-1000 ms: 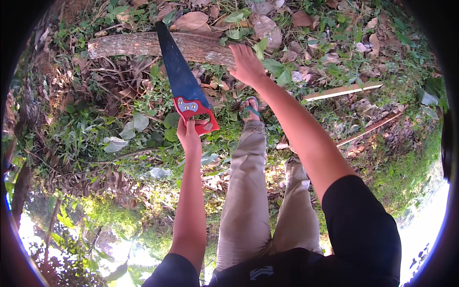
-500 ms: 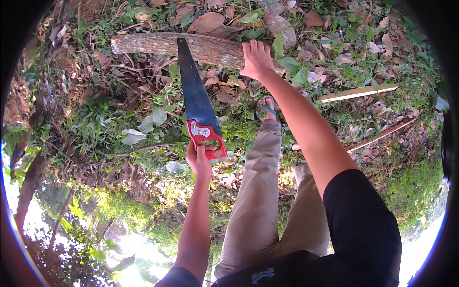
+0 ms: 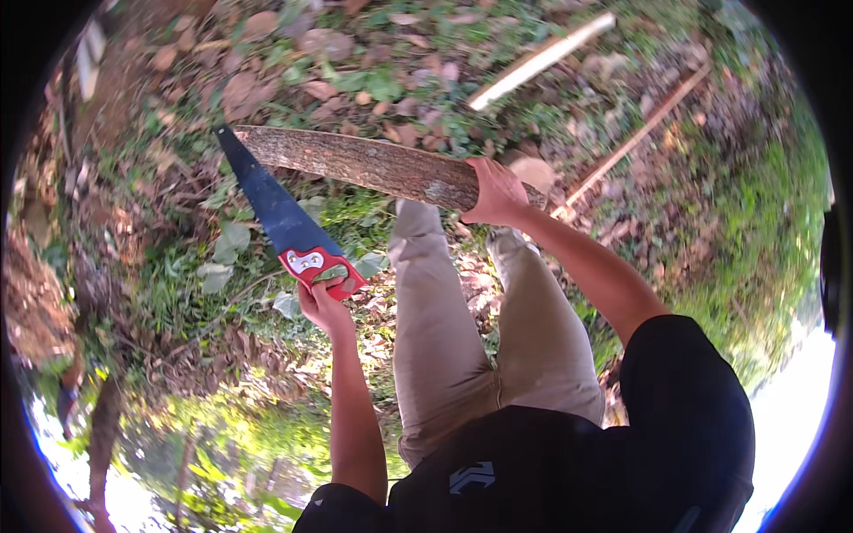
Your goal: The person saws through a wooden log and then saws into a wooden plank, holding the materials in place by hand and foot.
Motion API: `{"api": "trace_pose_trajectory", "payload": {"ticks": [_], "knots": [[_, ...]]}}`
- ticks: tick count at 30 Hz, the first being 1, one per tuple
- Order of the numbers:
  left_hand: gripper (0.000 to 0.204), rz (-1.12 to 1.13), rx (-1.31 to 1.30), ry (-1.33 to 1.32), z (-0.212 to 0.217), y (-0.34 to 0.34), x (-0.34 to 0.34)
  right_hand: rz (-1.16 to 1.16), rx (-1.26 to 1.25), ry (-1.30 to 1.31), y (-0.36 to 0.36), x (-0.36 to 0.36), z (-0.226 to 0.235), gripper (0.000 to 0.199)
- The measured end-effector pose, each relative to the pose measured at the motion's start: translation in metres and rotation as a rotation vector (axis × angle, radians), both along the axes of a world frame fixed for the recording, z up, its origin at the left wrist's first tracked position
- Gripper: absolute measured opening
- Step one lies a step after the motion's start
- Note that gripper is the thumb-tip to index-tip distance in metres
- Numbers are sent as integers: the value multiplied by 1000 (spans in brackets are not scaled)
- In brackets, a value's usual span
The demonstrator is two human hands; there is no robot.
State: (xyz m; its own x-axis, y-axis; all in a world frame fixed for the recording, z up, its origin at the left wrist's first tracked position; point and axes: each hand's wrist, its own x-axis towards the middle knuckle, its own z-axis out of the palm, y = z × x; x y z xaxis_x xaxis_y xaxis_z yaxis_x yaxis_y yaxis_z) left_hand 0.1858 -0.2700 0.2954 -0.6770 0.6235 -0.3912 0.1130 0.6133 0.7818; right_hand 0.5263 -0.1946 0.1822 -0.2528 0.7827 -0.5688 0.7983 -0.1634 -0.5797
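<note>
My left hand [image 3: 326, 302] is closed round the red handle of a handsaw [image 3: 282, 213]. Its dark blade points up and to the left, and the tip overlaps the left end of a bark-covered piece of wood [image 3: 373, 165]; whether they touch I cannot tell. My right hand [image 3: 496, 191] grips that wood near its right end, with the fingers over the far edge and the thumb on the near side. The wood lies crosswise ahead of my legs, seemingly lifted off the ground.
A pale split strip of wood [image 3: 542, 60] lies on the leafy ground at the upper right. Beyond my right hand are a round cut log end [image 3: 531, 171] and a long thin stick [image 3: 635, 142]. Dry leaves and low green plants cover the ground.
My right hand has lifted the bark-covered wood and brought it closer to my legs. The saw has shifted left and tilted further left. The view has turned toward the right.
</note>
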Motion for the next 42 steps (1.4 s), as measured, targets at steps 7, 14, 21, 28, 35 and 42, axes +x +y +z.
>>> {"api": "trace_pose_trajectory", "payload": {"ticks": [7,14,21,28,35,42], "knots": [[23,-417,-74,-34,-11,-2,121,-390,-118,-276,-168,220,35,103],[20,-778,-95,9,-5,2,236,-754,-198,-433,-289,282,-23,102],[20,-964,-129,-102,-17,-27,282,-1123,-130,-254,-342,216,-87,94],[18,-1233,-337,-83,-42,-29,241,-1223,-85,-207,-366,148,-123,95],[20,-1391,-340,1,-58,9,164,-1132,-45,-211,-414,108,-118,99],[25,-1372,-336,178,-99,11,149,-716,-95,-319,-426,199,-202,102]]}}
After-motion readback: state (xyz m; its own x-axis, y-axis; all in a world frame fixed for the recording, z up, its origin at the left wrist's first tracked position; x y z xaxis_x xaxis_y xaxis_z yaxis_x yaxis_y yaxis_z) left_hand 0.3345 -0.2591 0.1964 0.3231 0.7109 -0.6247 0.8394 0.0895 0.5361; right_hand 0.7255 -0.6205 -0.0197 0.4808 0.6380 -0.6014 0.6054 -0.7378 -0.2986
